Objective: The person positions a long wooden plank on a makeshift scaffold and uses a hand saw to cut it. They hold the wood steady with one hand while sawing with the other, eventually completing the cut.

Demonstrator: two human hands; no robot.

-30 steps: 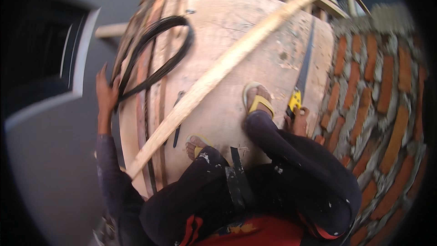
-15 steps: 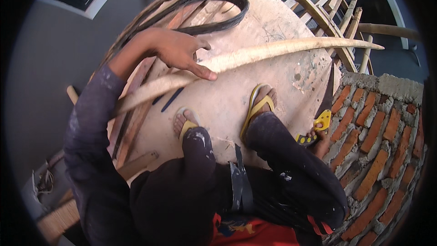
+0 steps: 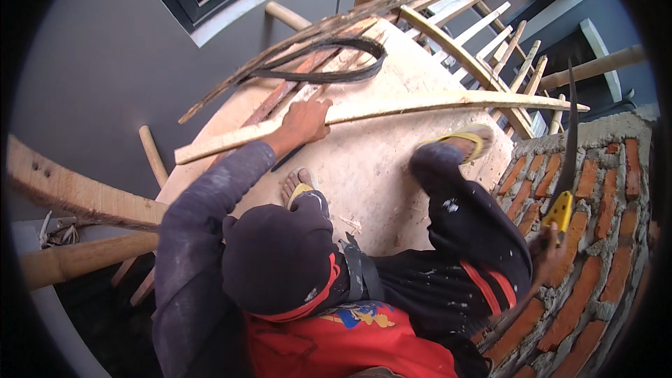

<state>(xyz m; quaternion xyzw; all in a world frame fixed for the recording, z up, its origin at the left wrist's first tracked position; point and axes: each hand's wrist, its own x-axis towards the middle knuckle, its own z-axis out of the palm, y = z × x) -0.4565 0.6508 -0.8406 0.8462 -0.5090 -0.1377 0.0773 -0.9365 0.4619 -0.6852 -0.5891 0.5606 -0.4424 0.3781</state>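
A long pale wooden batten lies across a pale board, its right end sticking out past the board's edge. My left hand grips it left of its middle, fingers curled over the far side. Out to the right, my right hand is closed around the yellow handle of a handsaw. The saw's dark blade points up in front of the brick wall, apart from the batten. My right foot, in a yellow flip-flop, is close to the batten's near side; the left foot rests on the board.
The pale board is under my feet. A looped black strip and rough timber pieces lie at its far left. Bamboo poles and wooden slats cross beyond. A brick wall stands on the right, a grey wall on the left.
The handsaw has risen from low beside my right leg to upright at the right. My right foot has moved right and toward the batten. My left hand has closed on the batten.
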